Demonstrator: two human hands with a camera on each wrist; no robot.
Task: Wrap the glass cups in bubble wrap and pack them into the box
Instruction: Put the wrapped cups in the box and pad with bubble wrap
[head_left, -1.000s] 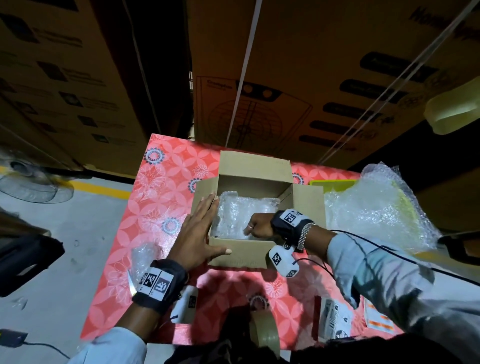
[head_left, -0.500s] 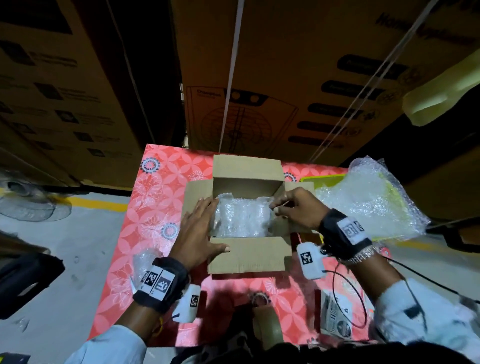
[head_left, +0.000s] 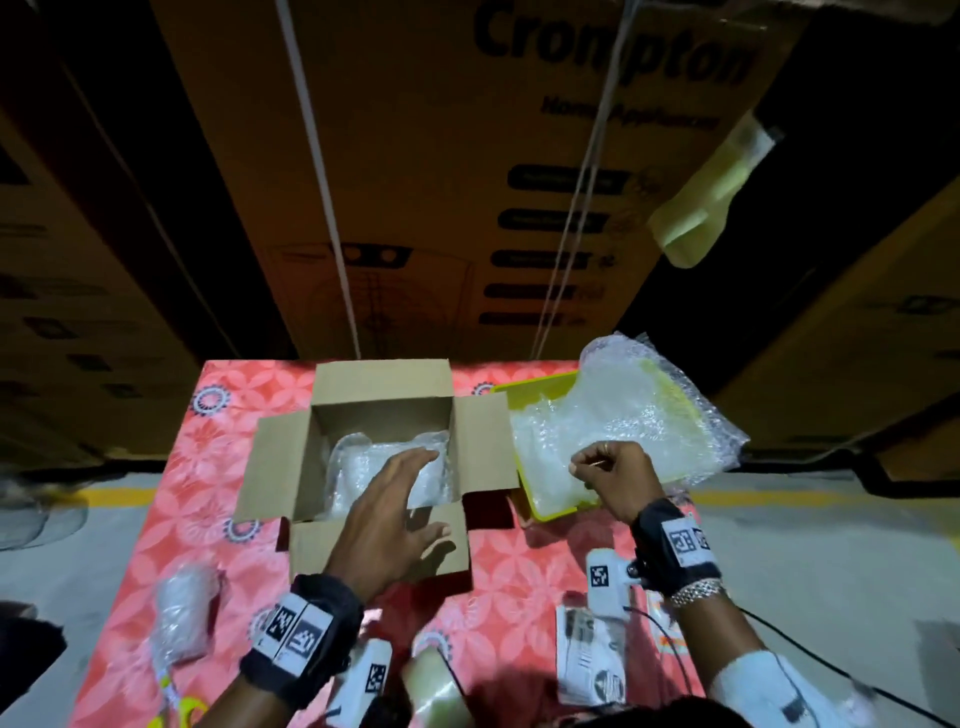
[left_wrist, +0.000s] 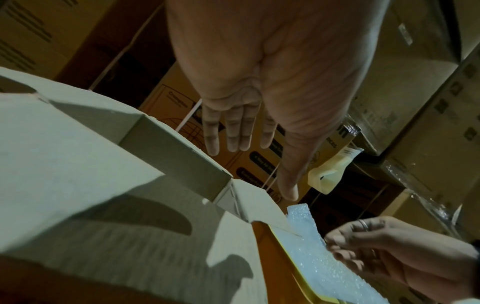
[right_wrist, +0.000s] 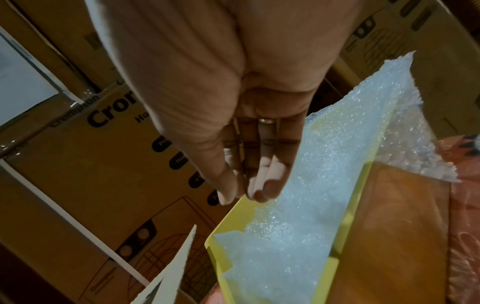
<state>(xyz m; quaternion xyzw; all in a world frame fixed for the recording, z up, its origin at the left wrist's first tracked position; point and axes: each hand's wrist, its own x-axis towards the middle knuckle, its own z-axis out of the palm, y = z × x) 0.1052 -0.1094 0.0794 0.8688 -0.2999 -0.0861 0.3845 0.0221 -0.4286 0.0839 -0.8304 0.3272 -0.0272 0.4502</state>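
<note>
Right grip (head_left: 613, 470) has left the box (head_left: 382, 415) for bubble wrap (head_left: 613, 415).

Small brown cardboard box (head_left: 382, 499) is sitting upright on the red floral cloth w/ all four flaps splayed open. Inside it, clear bubble-wrapped bundles (head_left: 387, 470) are lying along the bottom; can't tell how many. Another bubble-wrapped cup-shaped bundle (head_left: 179, 613) is lying on the cloth, near-left of the box & apart from it. Loose sheets of clear bubble wrap (head_left: 618, 421) are spilling over a yellow plastic tray just right of the box.
</note>
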